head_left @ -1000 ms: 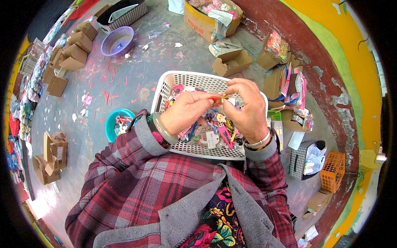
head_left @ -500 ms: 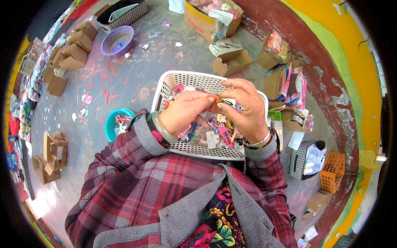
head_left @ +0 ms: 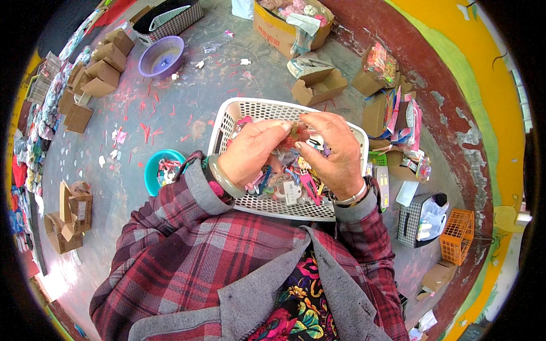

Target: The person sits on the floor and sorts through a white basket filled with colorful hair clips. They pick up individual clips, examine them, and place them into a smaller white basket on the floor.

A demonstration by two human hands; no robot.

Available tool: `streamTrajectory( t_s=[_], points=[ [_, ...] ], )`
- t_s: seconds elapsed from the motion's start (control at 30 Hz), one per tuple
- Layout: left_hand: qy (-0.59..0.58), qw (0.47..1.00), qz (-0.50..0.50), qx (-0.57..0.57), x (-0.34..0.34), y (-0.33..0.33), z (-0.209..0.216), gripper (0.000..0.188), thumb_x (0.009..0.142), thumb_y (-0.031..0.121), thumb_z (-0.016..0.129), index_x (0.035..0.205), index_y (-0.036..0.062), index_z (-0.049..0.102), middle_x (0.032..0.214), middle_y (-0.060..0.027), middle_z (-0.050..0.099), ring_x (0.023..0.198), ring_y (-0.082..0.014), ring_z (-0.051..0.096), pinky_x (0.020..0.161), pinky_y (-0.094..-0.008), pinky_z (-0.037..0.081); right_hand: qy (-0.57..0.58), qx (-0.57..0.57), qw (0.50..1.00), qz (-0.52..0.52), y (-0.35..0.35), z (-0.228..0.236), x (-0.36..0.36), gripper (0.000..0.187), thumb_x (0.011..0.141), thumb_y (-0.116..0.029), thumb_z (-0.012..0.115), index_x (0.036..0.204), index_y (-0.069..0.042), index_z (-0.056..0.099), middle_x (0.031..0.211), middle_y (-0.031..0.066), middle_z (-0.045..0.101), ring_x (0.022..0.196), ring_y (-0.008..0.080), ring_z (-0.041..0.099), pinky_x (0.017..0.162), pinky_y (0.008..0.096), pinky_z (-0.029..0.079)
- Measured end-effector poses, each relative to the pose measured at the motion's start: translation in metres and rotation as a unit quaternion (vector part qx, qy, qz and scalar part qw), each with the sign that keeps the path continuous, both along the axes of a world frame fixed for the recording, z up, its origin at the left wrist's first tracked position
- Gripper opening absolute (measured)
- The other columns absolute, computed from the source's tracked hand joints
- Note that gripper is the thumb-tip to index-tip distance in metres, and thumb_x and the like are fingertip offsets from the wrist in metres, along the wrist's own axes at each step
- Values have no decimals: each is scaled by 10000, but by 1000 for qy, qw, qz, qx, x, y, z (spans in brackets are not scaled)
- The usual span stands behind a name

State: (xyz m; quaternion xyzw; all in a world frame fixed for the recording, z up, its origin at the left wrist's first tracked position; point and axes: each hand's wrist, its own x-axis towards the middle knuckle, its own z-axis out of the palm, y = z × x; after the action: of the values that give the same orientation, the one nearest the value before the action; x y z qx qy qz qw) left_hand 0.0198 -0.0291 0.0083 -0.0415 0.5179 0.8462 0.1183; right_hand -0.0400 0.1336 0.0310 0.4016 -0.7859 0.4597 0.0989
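Observation:
My left hand (head_left: 259, 148) is closed over the white perforated plastic basket (head_left: 227, 111), thumb pressed against its fingers. At its fingertips is a small, blurred reddish-green piece (head_left: 295, 133) whose kind I cannot make out. Facing it, my right hand (head_left: 335, 156) has thumb and forefinger spread apart, with nothing plainly gripped between them. Beneath both hands the basket holds a heap of small colourful pieces, among them a pink clip-like figure (head_left: 309, 184) and a white tag (head_left: 292, 193). My hands hide part of the heap.
A teal basin (head_left: 152, 179) with small pieces stands left of the basket. Farther off are a purple basin (head_left: 162, 57) and a carton of yarn-like bundles (head_left: 278, 34). Cardboard boxes (head_left: 102, 77) line the left; an orange crate (head_left: 458, 236) stands right. Red scraps litter the floor.
My right thumb and forefinger have parted from the small piece and spread open. The left hand has shifted slightly, its thumb drawn back a little. The basket has stayed in place.

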Motion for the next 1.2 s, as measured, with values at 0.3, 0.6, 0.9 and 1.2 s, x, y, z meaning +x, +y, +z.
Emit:
streamTrajectory(
  t_s=[0.3, 0.6, 0.9, 1.2],
  points=[
    [15, 996, 9, 89, 2, 5, 7, 395, 950, 262, 395, 1240, 2, 461, 1109, -76, 571, 961, -121, 563, 649, -227, 528, -98, -20, 995, -30, 2, -3, 3, 125, 704, -42, 644, 828, -36, 627, 823, 81, 593, 762, 196, 565, 612, 270, 460],
    [46, 998, 6, 40, 3, 6, 0, 372, 958, 216, 389, 1249, -8, 452, 1180, -84, 539, 1041, -150, 541, 744, -258, 526, -210, -33, 975, -59, -5, 8, 12, 111, 730, -37, 626, 839, -14, 624, 780, 69, 576, 640, 123, 562, 503, 225, 456],
    [88, 995, 42, -30, 6, 12, 0, 362, 959, 199, 397, 1256, 0, 449, 1227, -94, 506, 1077, -165, 523, 804, -287, 512, -153, -50, 985, -57, -1, -7, 9, 101, 763, -15, 595, 854, 8, 631, 824, 98, 618, 689, 125, 598, 535, 225, 478],
    [13, 999, 39, 29, 3, 5, 4, 328, 937, 193, 453, 1197, -1, 496, 1102, -95, 557, 976, -137, 560, 664, -238, 533, -335, -106, 935, -44, 4, -2, 8, 55, 820, -33, 555, 811, 9, 589, 726, -1, 582, 615, 22, 497, 523, 182, 401]
  ],
)
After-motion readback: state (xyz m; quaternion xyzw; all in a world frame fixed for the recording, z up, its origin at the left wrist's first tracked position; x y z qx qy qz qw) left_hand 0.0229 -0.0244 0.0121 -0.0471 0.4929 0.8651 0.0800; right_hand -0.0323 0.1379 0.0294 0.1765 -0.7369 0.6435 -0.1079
